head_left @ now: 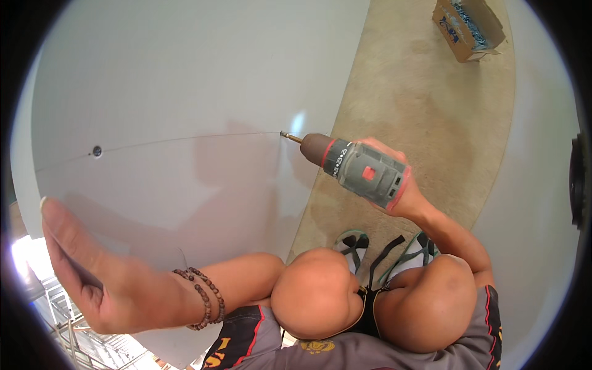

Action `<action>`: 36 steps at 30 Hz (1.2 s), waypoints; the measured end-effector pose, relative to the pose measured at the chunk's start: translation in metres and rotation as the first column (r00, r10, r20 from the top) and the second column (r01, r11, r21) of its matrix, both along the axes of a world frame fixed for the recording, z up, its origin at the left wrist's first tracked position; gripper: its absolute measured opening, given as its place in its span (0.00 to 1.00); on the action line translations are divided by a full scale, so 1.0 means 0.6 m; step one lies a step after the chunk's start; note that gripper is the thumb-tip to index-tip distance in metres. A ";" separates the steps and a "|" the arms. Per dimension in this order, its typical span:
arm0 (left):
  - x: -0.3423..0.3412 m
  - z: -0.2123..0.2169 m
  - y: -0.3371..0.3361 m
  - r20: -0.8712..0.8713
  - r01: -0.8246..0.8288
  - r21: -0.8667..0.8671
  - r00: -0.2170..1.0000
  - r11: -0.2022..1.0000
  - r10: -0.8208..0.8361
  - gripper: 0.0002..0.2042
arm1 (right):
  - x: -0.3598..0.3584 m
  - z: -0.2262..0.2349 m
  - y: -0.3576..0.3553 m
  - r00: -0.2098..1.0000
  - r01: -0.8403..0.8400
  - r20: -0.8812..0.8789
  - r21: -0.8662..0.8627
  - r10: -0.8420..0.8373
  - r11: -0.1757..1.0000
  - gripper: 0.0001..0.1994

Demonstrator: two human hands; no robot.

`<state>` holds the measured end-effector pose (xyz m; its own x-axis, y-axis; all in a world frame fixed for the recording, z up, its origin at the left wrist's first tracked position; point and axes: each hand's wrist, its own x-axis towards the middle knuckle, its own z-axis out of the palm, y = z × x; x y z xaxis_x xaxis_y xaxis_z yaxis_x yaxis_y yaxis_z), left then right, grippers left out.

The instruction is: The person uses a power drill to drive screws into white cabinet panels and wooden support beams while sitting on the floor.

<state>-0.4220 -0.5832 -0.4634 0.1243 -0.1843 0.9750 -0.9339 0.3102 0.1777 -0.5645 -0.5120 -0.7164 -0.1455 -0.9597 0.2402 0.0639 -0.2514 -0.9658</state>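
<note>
A cordless drill (372,174) with a grey body, red trim and a dark chuck is gripped in my right hand (409,200). Its thin bit (293,137) points left at the grey wall panel (185,68), and the tip meets a fine line (203,135) drawn across it. Whether the tip has entered the surface, I cannot tell. At far left, my left hand (92,274) is raised by the panel's edge, fingers stretched out, with nothing visible in it. Bead bracelets (206,297) circle that wrist. Further left on the line sits a small round dark fitting (97,151).
An open cardboard box (467,31) with blue contents stands on the beige floor (413,80) at the far right. My bent knees (317,293) and sandalled feet (353,246) are below the drill. White metal framework (74,333) shows at lower left.
</note>
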 end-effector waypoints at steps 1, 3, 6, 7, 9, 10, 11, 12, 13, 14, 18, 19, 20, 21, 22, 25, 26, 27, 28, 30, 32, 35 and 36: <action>-0.001 0.002 0.001 -0.023 0.015 0.011 1.000 1.000 -0.015 0.13 | -0.002 0.006 0.000 1.000 0.009 -0.017 0.018 -0.009 1.000 0.26; -0.006 -0.002 0.001 -0.061 0.035 0.040 0.998 0.999 -0.033 0.13 | -0.006 0.009 0.001 1.000 -0.004 -0.004 0.028 0.005 1.000 0.25; 0.016 0.000 -0.003 0.016 0.086 0.087 0.996 0.992 -0.088 0.13 | -0.001 0.007 0.002 1.000 0.008 -0.013 0.045 -0.008 0.999 0.24; 0.021 -0.001 -0.003 0.009 0.080 0.085 0.997 0.993 -0.081 0.13 | 0.001 0.006 0.002 1.000 0.019 -0.020 0.051 -0.018 0.999 0.24; 0.022 -0.003 -0.010 -0.006 0.070 0.092 0.998 0.993 -0.070 0.14 | -0.005 0.010 -0.008 0.998 -0.016 -0.052 0.075 0.020 0.997 0.23; 0.022 -0.002 -0.012 0.002 0.031 0.109 1.000 0.994 -0.031 0.15 | -0.007 0.013 -0.012 0.997 -0.034 -0.066 0.087 0.040 0.996 0.23; 0.019 0.001 -0.008 0.012 -0.004 0.117 1.000 0.993 0.003 0.16 | -0.009 0.014 -0.012 0.997 -0.036 -0.066 0.097 0.042 0.995 0.23; 0.017 0.004 -0.005 0.023 -0.040 0.123 0.999 0.992 0.037 0.17 | -0.009 0.015 -0.013 0.997 -0.038 -0.065 0.107 0.045 0.994 0.24; 0.021 0.007 -0.003 0.076 -0.055 0.110 0.996 0.992 0.047 0.17 | -0.008 0.016 -0.013 0.997 -0.042 -0.064 0.116 0.049 0.992 0.24; 0.024 0.006 -0.006 0.124 -0.068 0.102 0.991 0.993 0.055 0.18 | -0.007 0.012 -0.011 0.998 -0.040 -0.034 0.108 0.044 0.993 0.25; 0.031 0.008 -0.006 0.332 -0.222 0.068 0.924 0.973 0.188 0.18 | -0.004 0.001 -0.010 0.991 -0.066 0.118 0.082 0.056 0.994 0.25; 0.029 0.008 -0.004 0.363 -0.226 0.081 0.914 0.971 0.183 0.18 | -0.006 0.001 -0.011 0.985 -0.078 0.163 0.076 0.065 0.994 0.25; 0.029 0.002 -0.004 0.396 -0.232 0.100 0.901 0.967 0.176 0.18 | -0.011 0.001 -0.011 0.982 -0.075 0.181 0.111 0.054 0.991 0.24; 0.030 0.008 -0.001 0.427 -0.248 0.110 0.886 0.962 0.179 0.17 | -0.021 0.011 -0.010 0.979 -0.081 0.199 0.137 0.052 0.987 0.24; 0.037 0.016 -0.002 0.495 -0.259 0.115 0.852 0.959 0.170 0.18 | -0.033 0.021 -0.009 0.975 -0.086 0.217 0.164 0.050 0.983 0.23; 0.057 0.039 0.003 0.626 -0.329 0.209 0.768 0.921 0.132 0.24 | -0.078 0.049 0.013 0.968 0.232 0.039 0.236 -0.248 0.944 0.21; 0.052 0.043 0.014 0.632 -0.375 0.292 0.766 0.880 0.117 0.29 | -0.094 0.046 0.029 0.948 0.291 0.034 0.316 -0.318 0.903 0.20; 0.046 0.051 0.024 0.639 -0.422 0.369 0.762 0.828 0.104 0.33 | -0.107 0.037 0.046 0.923 0.344 0.024 0.391 -0.383 0.854 0.18; 0.041 0.062 0.031 0.623 -0.444 0.450 0.778 0.775 0.085 0.36 | -0.124 0.044 0.057 0.899 0.387 0.006 0.456 -0.438 0.801 0.17; 0.036 0.087 0.041 0.579 -0.474 0.606 0.814 0.639 0.054 0.41 | -0.157 0.106 0.077 0.868 0.463 -0.100 0.518 -0.486 0.720 0.20; 0.034 0.115 0.040 0.543 -0.426 0.700 0.839 0.573 -0.039 0.43 | -0.178 0.189 0.089 0.823 0.537 -0.167 0.539 -0.543 0.648 0.21; 0.030 0.155 0.045 0.446 -0.332 0.820 0.881 0.466 -0.157 0.44 | -0.198 0.325 0.114 0.721 0.652 -0.215 0.531 -0.658 0.541 0.20; 0.028 0.167 0.044 0.403 -0.290 0.855 0.894 0.431 -0.198 0.44 | -0.200 0.366 0.122 0.677 0.695 -0.242 0.522 -0.695 0.495 0.20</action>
